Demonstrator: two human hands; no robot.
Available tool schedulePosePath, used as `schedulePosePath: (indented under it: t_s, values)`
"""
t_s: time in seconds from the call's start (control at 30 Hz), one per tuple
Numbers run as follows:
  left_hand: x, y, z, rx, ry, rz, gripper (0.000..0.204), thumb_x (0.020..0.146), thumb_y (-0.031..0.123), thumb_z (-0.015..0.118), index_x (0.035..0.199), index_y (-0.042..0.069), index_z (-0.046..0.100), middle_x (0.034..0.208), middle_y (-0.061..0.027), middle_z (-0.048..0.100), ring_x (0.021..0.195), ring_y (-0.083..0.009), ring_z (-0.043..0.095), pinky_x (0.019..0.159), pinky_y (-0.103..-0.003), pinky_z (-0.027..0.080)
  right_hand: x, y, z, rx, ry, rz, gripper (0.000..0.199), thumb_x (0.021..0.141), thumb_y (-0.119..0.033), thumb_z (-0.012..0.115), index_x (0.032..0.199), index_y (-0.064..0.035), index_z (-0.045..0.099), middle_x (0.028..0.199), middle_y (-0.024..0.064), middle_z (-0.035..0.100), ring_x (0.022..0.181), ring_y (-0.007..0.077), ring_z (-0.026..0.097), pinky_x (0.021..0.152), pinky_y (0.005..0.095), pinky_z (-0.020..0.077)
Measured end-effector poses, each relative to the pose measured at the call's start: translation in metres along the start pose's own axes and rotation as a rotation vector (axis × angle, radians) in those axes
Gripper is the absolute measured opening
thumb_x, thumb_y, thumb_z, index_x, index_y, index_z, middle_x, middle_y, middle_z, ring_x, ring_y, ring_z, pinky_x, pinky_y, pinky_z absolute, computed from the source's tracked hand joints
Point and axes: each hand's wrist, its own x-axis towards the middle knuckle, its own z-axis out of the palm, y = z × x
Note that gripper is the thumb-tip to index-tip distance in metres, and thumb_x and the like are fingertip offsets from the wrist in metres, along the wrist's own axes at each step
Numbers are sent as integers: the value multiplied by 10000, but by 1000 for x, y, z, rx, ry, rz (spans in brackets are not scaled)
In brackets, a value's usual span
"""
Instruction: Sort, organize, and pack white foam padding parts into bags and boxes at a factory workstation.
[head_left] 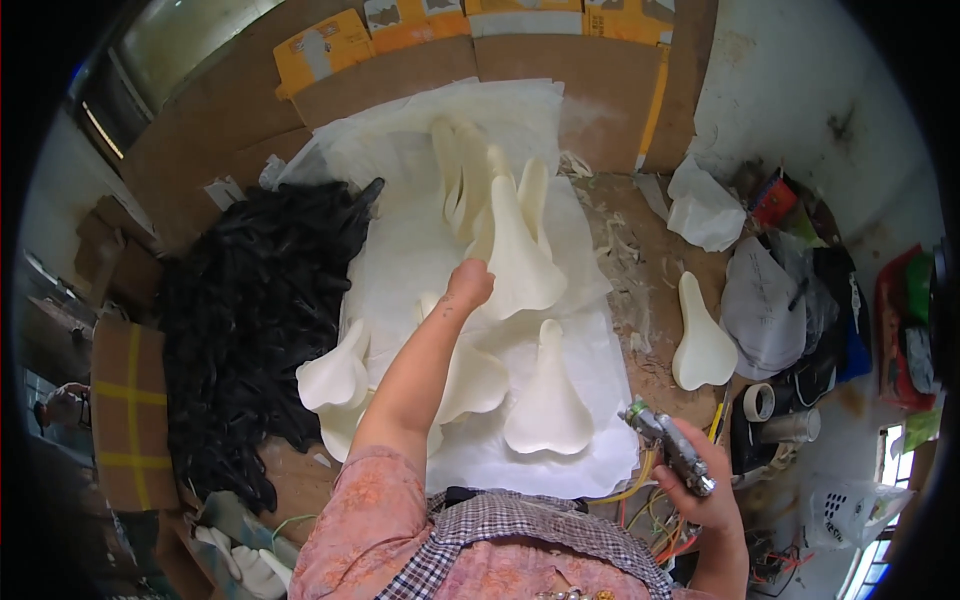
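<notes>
My left hand (pixel 472 283) reaches forward over the white sheet (pixel 400 240), its fingers closed at the edge of a cream bicycle saddle pad (pixel 520 265). Behind that pad, more cream pads (pixel 460 180) stand tilted in a row. In my right hand (pixel 706 478), near the sheet's front right corner, is a metal spray gun (pixel 672 448) with a green part at its front end. Nearer to me, one saddle pad (pixel 548 405) lies on the sheet. Several others, such as the pad at the left (pixel 336 375), are partly covered by my left forearm.
A heap of glossy black pieces (pixel 260 290) fills the left side. One more saddle pad (pixel 703 340) lies on the brown board at right, near plastic bags (pixel 765 310) and a tape roll (pixel 759 402). Cardboard panels (pixel 390 85) stand along the back. Hoses (pixel 640 480) hang beside my right hand.
</notes>
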Motion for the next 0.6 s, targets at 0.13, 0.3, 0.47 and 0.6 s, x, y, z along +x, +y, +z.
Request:
schedulePosePath:
  t_s: [0.13,0.3,0.47,0.6]
  values:
    - [-38,1,-10,23,-38,74,285,791,233,567,827,-37,651,876,-257,628,860,-408,605,781,-449,486,-14,3,-8,225,90,116,558,774,-74,667,1271,29,437,905,92,615,782,142,598,722,271,479]
    - [-115,-1,8,60,-445,232,410,786,327,563,867,-65,652,875,-271,627,803,-396,616,785,-432,487,0,4,-3,324,120,22,573,798,-85,652,1297,35,397,937,108,595,817,175,591,743,310,490]
    - [-62,-11,7,-501,-332,-74,418,778,308,650,994,-48,625,933,-201,657,904,-323,627,830,-408,488,6,13,13,240,-5,147,567,792,-41,651,1300,5,402,906,76,606,830,141,598,743,281,492]
    - [37,-72,30,-295,340,1,599,736,189,671,1279,41,465,1288,-195,484,1185,-321,473,1000,-365,382,31,-11,23,91,49,-25,558,770,-46,666,1274,12,434,835,89,631,760,150,624,704,277,500]
